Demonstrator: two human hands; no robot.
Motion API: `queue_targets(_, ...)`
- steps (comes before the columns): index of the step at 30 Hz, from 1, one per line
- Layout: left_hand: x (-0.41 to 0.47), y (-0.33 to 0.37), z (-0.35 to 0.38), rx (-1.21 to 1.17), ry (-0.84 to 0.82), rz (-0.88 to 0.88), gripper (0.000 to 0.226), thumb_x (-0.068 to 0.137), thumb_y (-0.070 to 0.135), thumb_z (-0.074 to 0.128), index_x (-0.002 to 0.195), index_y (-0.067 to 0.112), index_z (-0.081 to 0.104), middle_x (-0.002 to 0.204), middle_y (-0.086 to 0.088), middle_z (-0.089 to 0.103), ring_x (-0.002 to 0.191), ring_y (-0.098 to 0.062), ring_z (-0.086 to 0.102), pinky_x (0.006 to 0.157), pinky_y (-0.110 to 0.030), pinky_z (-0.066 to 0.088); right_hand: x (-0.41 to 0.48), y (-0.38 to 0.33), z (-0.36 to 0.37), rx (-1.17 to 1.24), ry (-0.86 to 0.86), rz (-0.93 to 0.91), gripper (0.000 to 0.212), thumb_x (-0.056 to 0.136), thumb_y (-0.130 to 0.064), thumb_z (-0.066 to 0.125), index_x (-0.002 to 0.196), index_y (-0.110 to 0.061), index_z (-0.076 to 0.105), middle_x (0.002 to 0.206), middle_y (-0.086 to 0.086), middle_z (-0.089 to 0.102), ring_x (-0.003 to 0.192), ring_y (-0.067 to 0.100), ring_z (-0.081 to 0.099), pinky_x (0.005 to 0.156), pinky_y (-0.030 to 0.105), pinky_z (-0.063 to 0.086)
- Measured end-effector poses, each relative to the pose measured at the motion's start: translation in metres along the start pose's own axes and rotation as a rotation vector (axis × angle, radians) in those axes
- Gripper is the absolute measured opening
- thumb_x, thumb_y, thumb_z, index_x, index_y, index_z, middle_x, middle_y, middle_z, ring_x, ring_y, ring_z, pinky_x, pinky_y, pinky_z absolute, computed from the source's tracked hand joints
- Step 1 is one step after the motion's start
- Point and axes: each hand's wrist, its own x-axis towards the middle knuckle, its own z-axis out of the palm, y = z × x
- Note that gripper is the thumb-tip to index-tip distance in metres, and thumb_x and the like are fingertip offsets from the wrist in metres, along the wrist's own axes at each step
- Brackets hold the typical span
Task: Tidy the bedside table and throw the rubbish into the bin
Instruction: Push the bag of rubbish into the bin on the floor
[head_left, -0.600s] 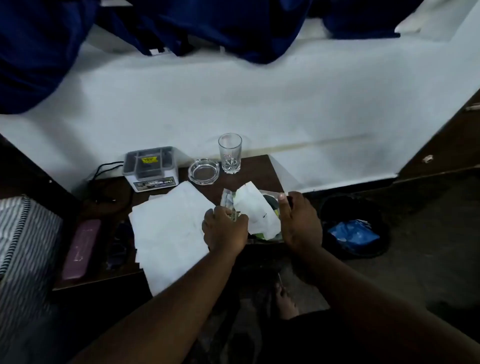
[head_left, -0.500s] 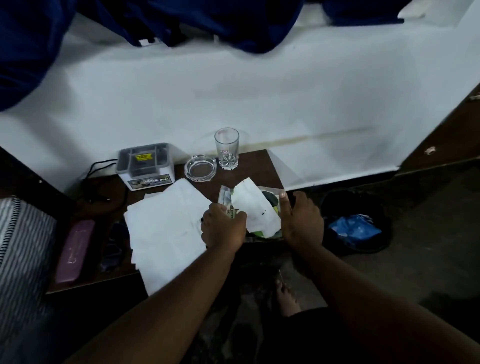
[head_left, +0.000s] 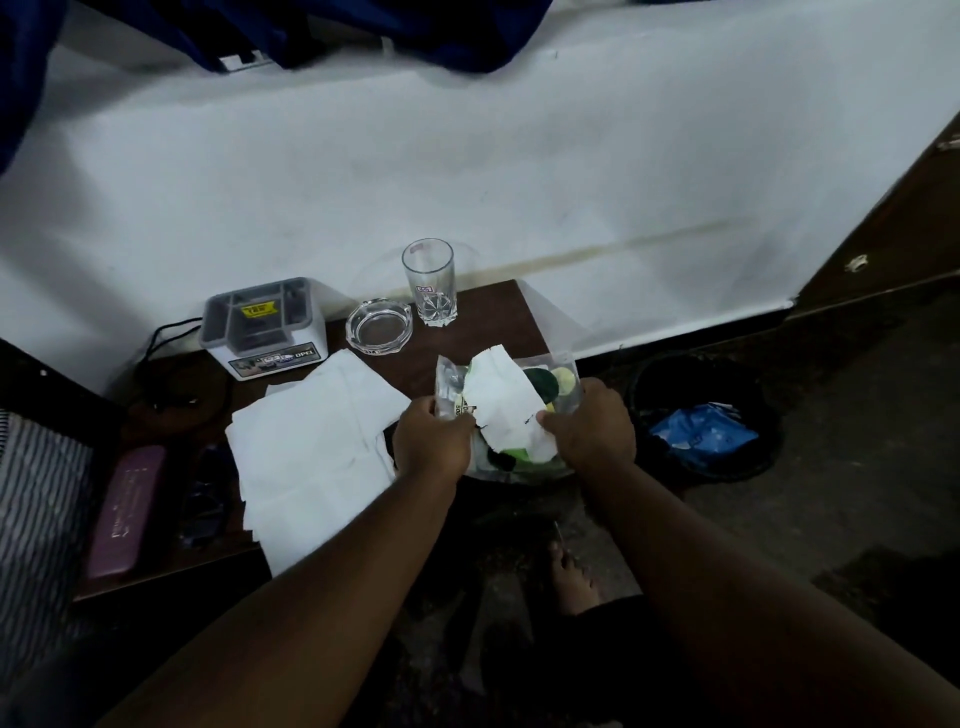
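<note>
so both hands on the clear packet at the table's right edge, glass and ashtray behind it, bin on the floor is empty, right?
Not empty: the head view shows a blue wrapper lying in the bin. The rest holds: left hand and right hand grip the clear packet, glass and ashtray behind.

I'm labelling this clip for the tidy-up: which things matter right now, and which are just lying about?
In play: left hand, right hand, torn white paper scrap, clear plastic bag, black bin.

Lying about: drinking glass, glass ashtray, maroon case.
</note>
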Motion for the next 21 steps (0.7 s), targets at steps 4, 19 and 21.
queue_targets(4,-0.008,0.011,0.003,-0.093,-0.03,-0.022,0.022,0.08,0.025,0.077,0.1,0.015,0.074,0.089,0.001,0.073,0.082,-0.02,0.068,0.061,-0.027,0.044,0.0,0.003,-0.011,0.109,0.003,0.012,0.044,0.072,-0.026,0.088,0.109,-0.015,0.066,0.107,0.007,0.073,0.096,0.028,0.068,0.081,0.032,0.051)
queue_targets(19,-0.072,0.09,0.077,-0.102,-0.286,0.209,0.021,0.08,0.014,0.073,0.096,0.027,0.068,0.091,0.006,0.073,0.081,-0.013,0.071,0.069,-0.034,0.059,0.011,0.041,-0.1,0.32,0.119,-0.065,0.031,0.074,-0.011,0.082,0.098,-0.023,0.068,0.086,-0.006,0.071,0.077,0.013,0.067,0.069,0.026,0.051)
queue_targets(21,-0.075,0.095,0.095,-0.079,-0.309,0.231,0.022,0.08,0.012,0.074,0.095,0.027,0.067,0.092,0.003,0.073,0.082,-0.016,0.071,0.074,-0.038,0.06,0.016,0.054,-0.11,0.336,0.146,-0.042,0.03,0.074,-0.009,0.08,0.099,-0.021,0.069,0.086,-0.004,0.071,0.079,0.017,0.068,0.073,0.03,0.055)
